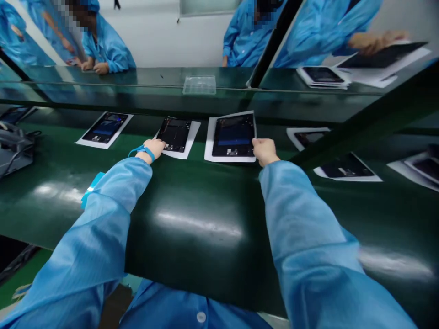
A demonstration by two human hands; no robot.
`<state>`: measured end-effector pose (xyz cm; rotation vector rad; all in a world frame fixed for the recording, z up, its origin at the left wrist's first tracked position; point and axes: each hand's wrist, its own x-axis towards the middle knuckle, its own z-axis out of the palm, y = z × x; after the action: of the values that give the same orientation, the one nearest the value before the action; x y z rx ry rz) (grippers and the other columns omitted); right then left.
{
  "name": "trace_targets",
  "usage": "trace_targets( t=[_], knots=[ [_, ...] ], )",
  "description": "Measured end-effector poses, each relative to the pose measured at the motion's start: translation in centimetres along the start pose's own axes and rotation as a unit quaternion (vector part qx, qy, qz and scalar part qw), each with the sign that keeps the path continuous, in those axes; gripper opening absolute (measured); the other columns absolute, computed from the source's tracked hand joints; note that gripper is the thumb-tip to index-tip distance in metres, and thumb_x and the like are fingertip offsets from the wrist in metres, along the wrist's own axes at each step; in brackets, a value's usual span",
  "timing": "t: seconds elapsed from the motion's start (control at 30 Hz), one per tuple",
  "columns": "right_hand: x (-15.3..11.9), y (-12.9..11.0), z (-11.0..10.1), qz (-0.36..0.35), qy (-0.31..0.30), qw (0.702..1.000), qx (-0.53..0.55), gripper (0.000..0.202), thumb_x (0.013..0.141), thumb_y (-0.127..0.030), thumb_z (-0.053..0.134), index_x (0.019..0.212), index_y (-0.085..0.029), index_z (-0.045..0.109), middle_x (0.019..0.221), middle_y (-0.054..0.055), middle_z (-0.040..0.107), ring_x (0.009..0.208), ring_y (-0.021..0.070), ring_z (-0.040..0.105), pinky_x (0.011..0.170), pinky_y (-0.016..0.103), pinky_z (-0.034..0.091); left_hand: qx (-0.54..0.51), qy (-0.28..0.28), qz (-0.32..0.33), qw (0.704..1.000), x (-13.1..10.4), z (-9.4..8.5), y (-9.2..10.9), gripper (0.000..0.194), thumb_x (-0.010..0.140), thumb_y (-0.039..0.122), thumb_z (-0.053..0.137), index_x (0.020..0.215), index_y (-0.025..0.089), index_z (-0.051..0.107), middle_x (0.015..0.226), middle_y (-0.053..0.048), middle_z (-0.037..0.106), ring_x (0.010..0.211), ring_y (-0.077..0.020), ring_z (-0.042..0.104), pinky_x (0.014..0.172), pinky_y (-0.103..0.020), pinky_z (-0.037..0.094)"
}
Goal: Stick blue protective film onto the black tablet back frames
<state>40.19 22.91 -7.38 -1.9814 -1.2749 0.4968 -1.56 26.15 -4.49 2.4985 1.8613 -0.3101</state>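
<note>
My left hand (155, 147), with a blue wrist strap (148, 153) above it, has its fingers closed at the lower left corner of an opened tablet (175, 133). A white sheet (192, 139) lies under that tablet. To the right, my right hand (265, 151) pinches the right edge of a second opened tablet (234, 135), whose inside parts and dark blue panel face up. This one also rests on a white sheet (209, 146), tilted slightly with its far right corner raised. My fingertips are partly hidden, so whether each grip includes the sheet is unclear.
Another opened tablet (105, 128) lies on its sheet at the left; more tablets (346, 165) lie at the right. A dark slanted post (360, 119) crosses there. Behind the green bench (192, 196) runs a raised shelf with a clear plastic tray (199, 85). Co-workers in blue work beyond.
</note>
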Motion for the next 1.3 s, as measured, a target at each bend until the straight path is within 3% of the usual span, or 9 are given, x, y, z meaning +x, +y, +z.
trace_targets(
  t=[0.2,0.3,0.43,0.67,0.8,0.9,1.0,1.13,1.3],
  knots=[
    [-3.0,-1.4,0.9,-0.008,0.004,1.000,0.029,0.045,0.086,-0.030,0.066,0.125,-0.006,0.067,0.140,0.028,0.056,0.131,0.0355,0.052,0.115,0.050,0.036,0.059,-0.028,0.046,0.997,0.6,-0.6,-1.1,0.040,0.100,0.043,0.065,0.130,0.016,0.063,0.130,-0.010,0.066,0.116,-0.0229,0.066,0.101,-0.047,0.059],
    [-6.9,-3.1,2.8,-0.041,-0.074,0.991,0.103,0.036,0.086,-0.025,0.065,0.119,-0.012,0.071,0.128,0.019,0.067,0.124,0.0295,0.059,0.115,0.045,0.041,0.077,-0.010,0.070,0.994,-0.2,-1.5,-0.9,0.028,0.100,0.026,0.061,0.126,0.016,0.065,0.126,-0.012,0.068,0.116,-0.0252,0.066,0.098,-0.043,0.056],
    [-12.7,-5.6,6.1,-0.013,-0.210,0.950,0.233,0.030,0.090,-0.037,0.067,0.110,-0.016,0.072,0.106,0.011,0.075,0.086,0.0195,0.069,0.087,0.036,0.059,0.101,0.058,0.094,0.989,-3.1,-3.9,0.2,0.036,0.092,0.010,0.051,0.125,0.013,0.065,0.127,-0.019,0.066,0.123,-0.0346,0.063,0.088,-0.040,0.051],
    [-19.6,-10.1,7.2,0.089,-0.357,0.817,0.443,0.072,0.104,-0.073,0.026,0.109,-0.014,0.068,0.091,0.006,0.077,0.077,0.0149,0.072,0.073,0.032,0.061,0.132,0.142,0.165,0.967,-15.3,-5.0,3.4,0.019,0.094,0.014,0.052,0.104,0.016,0.069,0.100,-0.013,0.070,0.096,-0.0294,0.067,0.068,-0.037,0.046],
    [-22.4,-10.0,5.7,0.132,-0.386,0.779,0.476,0.054,0.099,-0.066,0.052,0.099,-0.015,0.071,0.080,0.002,0.075,0.076,0.0161,0.073,0.078,0.034,0.062,0.124,0.222,0.306,0.917,-23.0,-2.0,5.1,0.020,0.098,0.011,0.049,0.095,0.018,0.067,0.081,-0.006,0.066,0.073,-0.0219,0.061,0.064,-0.036,0.042],
    [-24.6,-7.9,4.3,0.174,-0.397,0.772,0.465,0.029,0.084,-0.047,0.075,0.089,-0.018,0.069,0.072,0.001,0.075,0.074,0.0198,0.074,0.079,0.035,0.064,0.059,0.183,0.322,0.927,-26.8,-0.1,5.9,0.014,0.102,0.023,0.054,0.110,0.020,0.065,0.094,-0.005,0.070,0.083,-0.0210,0.064,0.069,-0.035,0.046],
    [-26.0,-5.2,2.4,0.206,-0.404,0.771,0.447,0.026,0.068,-0.029,0.083,0.087,-0.019,0.069,0.077,0.004,0.077,0.076,0.0236,0.076,0.082,0.039,0.066,-0.059,0.108,0.211,0.970,-27.7,1.1,4.5,0.040,0.098,0.051,0.062,0.125,0.022,0.059,0.112,-0.008,0.069,0.099,-0.0248,0.066,0.084,-0.037,0.052],
    [-26.6,-2.5,-0.2,0.230,-0.418,0.775,0.415,0.037,0.064,-0.024,0.085,0.098,-0.020,0.071,0.089,0.006,0.080,0.081,0.0260,0.078,0.084,0.044,0.067,-0.112,0.094,-0.131,0.981,-25.8,2.5,-0.7,0.039,0.093,0.050,0.064,0.112,0.016,0.060,0.110,-0.015,0.066,0.108,-0.0330,0.064,0.097,-0.046,0.049],
    [-26.3,-0.9,-2.5,0.172,-0.449,0.816,0.319,0.044,0.068,-0.039,0.087,0.104,-0.020,0.071,0.107,0.010,0.080,0.094,0.0284,0.077,0.088,0.045,0.065,-0.184,0.038,-0.180,0.966,-23.4,3.3,-5.5,0.030,0.085,0.044,0.071,0.092,0.018,0.059,0.082,-0.005,0.064,0.080,-0.0224,0.064,0.077,-0.034,0.049]
  ],
)
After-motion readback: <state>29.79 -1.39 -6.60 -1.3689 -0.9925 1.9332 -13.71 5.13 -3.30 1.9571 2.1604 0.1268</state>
